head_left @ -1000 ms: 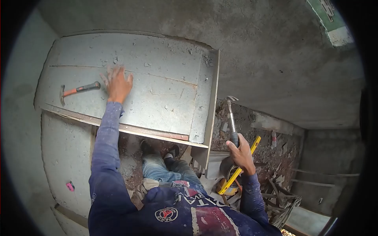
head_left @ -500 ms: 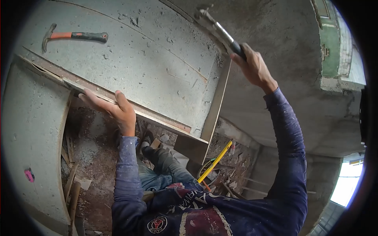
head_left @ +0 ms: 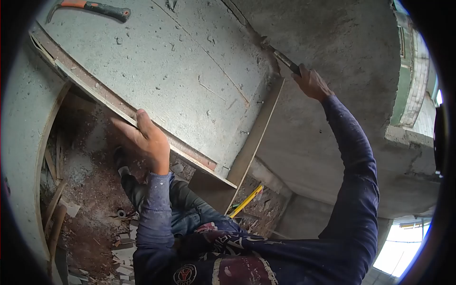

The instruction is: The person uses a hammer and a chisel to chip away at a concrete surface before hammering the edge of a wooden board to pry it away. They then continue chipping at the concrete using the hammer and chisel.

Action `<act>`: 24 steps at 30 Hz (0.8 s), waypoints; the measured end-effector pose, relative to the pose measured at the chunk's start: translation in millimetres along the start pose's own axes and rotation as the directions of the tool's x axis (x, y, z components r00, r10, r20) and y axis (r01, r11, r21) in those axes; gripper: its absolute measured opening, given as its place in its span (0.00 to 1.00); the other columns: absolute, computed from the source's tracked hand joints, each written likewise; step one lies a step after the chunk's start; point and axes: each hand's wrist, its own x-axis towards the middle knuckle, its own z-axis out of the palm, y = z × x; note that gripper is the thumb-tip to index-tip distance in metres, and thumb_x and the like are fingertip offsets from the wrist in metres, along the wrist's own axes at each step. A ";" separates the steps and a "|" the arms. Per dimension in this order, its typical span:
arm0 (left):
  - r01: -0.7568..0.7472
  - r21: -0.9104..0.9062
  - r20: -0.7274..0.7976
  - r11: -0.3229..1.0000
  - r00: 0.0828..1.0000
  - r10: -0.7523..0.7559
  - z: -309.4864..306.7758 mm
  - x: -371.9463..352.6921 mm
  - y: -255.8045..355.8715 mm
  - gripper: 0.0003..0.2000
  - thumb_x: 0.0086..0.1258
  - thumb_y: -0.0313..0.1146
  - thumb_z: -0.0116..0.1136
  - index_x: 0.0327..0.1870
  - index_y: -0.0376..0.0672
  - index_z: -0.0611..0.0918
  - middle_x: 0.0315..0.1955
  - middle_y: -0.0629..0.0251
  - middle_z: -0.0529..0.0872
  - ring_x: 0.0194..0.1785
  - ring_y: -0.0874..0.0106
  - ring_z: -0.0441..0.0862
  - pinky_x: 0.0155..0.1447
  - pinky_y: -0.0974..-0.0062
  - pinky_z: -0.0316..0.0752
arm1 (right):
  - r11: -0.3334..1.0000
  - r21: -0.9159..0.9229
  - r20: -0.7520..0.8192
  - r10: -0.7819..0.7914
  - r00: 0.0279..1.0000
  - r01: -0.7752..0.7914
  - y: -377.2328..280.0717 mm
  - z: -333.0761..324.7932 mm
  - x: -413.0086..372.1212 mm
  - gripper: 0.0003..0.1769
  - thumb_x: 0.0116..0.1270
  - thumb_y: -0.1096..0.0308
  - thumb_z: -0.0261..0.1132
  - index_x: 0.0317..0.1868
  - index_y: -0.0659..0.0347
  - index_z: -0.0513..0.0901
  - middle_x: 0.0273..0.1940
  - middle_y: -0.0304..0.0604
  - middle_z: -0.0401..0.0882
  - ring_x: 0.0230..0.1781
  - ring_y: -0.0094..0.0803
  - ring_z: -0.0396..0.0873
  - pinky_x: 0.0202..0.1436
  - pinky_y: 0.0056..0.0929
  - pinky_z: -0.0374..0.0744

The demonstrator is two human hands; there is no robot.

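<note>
My right hand [head_left: 313, 84] is wrapped around the dark grip of a hammer [head_left: 287, 61] with a metal shaft. The hammer's head is at the seam between the pale board [head_left: 190, 90] and the grey concrete wall; its shape is not clear. My left hand [head_left: 151, 140] holds the board's near edge, thumb on top against a narrow wooden strip [head_left: 102, 90] and fingers below, slightly blurred. A second hammer [head_left: 102, 9], with an orange and black handle, lies on the board at the upper left, partly cut off.
An upright plank [head_left: 256, 133] borders the board's right end, with nails sticking up nearby. A yellow level-like bar [head_left: 248, 200] leans below. Wood scraps [head_left: 54, 209] and broken pieces [head_left: 124, 254] litter the floor. Concrete wall [head_left: 351, 61] rises at right.
My right hand has brought the hammer down from its raised position to the board-wall seam. The view has turned and shifted, and my left hand now sits farther along the edge.
</note>
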 end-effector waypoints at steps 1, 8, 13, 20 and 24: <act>-0.036 0.059 -0.013 0.998 0.999 0.037 0.8 0.9 -2.1 0.42 0.79 0.41 0.49 0.77 0.24 0.37 0.76 0.28 0.45 0.78 0.47 0.58 0.78 0.60 0.62 | 0.998 0.051 0.023 0.042 0.999 -0.043 -7.4 -11.8 1.4 0.23 0.78 0.49 0.54 0.50 0.65 0.71 0.23 0.53 0.77 0.25 0.51 0.83 0.35 0.47 0.79; -0.123 0.003 -0.027 0.992 0.992 0.124 -1.1 5.3 -0.6 0.38 0.78 0.38 0.50 0.78 0.27 0.44 0.76 0.35 0.52 0.78 0.50 0.59 0.79 0.58 0.58 | 0.870 -0.024 -0.595 -0.408 0.693 0.492 -143.9 -152.6 42.2 0.20 0.77 0.54 0.60 0.50 0.65 0.73 0.24 0.42 0.71 0.18 0.30 0.67 0.22 0.33 0.69; -0.103 -0.061 -0.072 0.993 0.993 0.098 5.8 1.0 12.3 0.35 0.78 0.36 0.50 0.78 0.27 0.49 0.75 0.37 0.56 0.76 0.51 0.62 0.76 0.60 0.62 | 0.681 -0.438 -0.469 -0.730 0.497 0.587 -13.7 -25.8 50.7 0.19 0.77 0.60 0.59 0.56 0.69 0.72 0.25 0.54 0.78 0.24 0.38 0.82 0.22 0.35 0.77; -0.181 -0.041 -0.106 0.983 0.979 0.176 8.4 6.1 -11.7 0.36 0.77 0.36 0.50 0.76 0.24 0.49 0.73 0.27 0.54 0.76 0.42 0.59 0.78 0.56 0.61 | 0.989 -0.018 -0.033 -0.150 0.988 0.149 -97.9 -116.4 29.1 0.20 0.77 0.53 0.59 0.53 0.63 0.73 0.30 0.53 0.80 0.24 0.45 0.82 0.27 0.43 0.78; -0.198 -0.073 -0.090 0.977 0.977 0.192 6.3 4.2 9.4 0.35 0.77 0.34 0.50 0.76 0.25 0.49 0.71 0.28 0.57 0.75 0.43 0.62 0.75 0.55 0.66 | 0.883 0.079 -0.489 -0.369 0.790 0.462 -164.0 -130.4 49.6 0.19 0.75 0.56 0.62 0.52 0.64 0.72 0.23 0.49 0.77 0.20 0.41 0.79 0.20 0.39 0.74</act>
